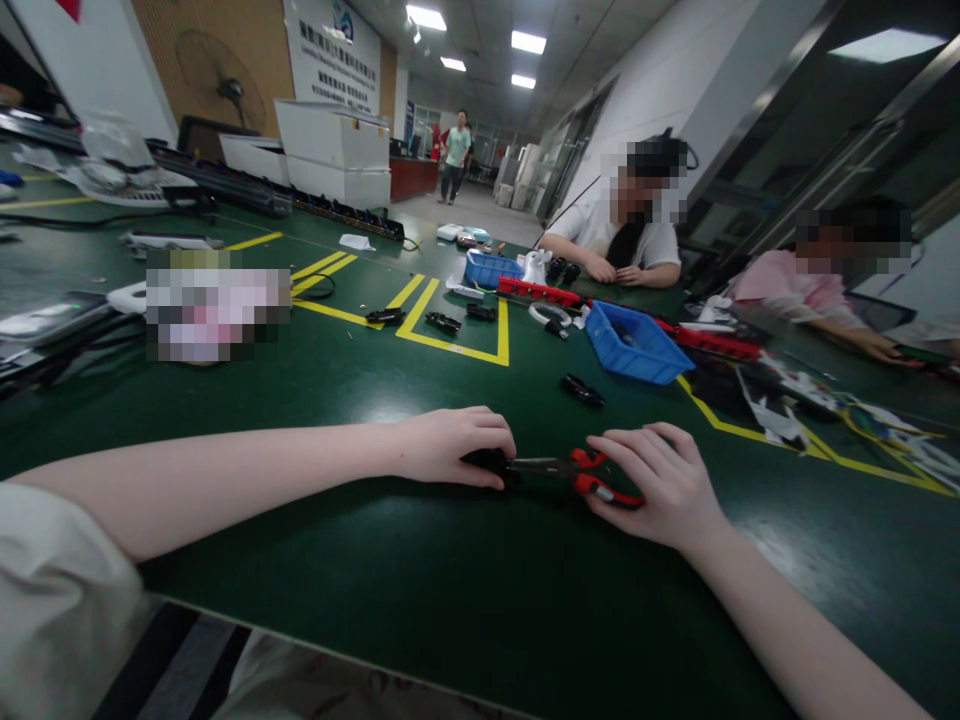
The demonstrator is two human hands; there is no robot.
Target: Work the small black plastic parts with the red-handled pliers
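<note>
Going from the left, seeing on the green table [375, 600] a pinkish thing [217, 310], too blurred for naming. Behind it, noticing a fan [231, 90] before a brown panel, then a white sign [334, 60] and white boxes [334, 155] at the back of the surface. Toward the middle, finding yellow tape [504, 330] on the table, with small black pieces [442, 323] lying in and near its outline, and farther away a standing person in pale green [456, 150] near the ceiling lights [529, 42]. Curling the left hand [469, 448] closely around a black part [486, 461], near the front of the table. Next, holding in the right hand [664, 488] the red-handled pliers [587, 484], with bent fingers half closed around the handles. Pointing the tips at the black part, but not being able to tell whether biting it. Beyond, observing a blue tray [645, 362] and a seated person in white [656, 232]. Lastly, seeing a person in pink [795, 285] and loose wires [900, 440] at the right
</note>
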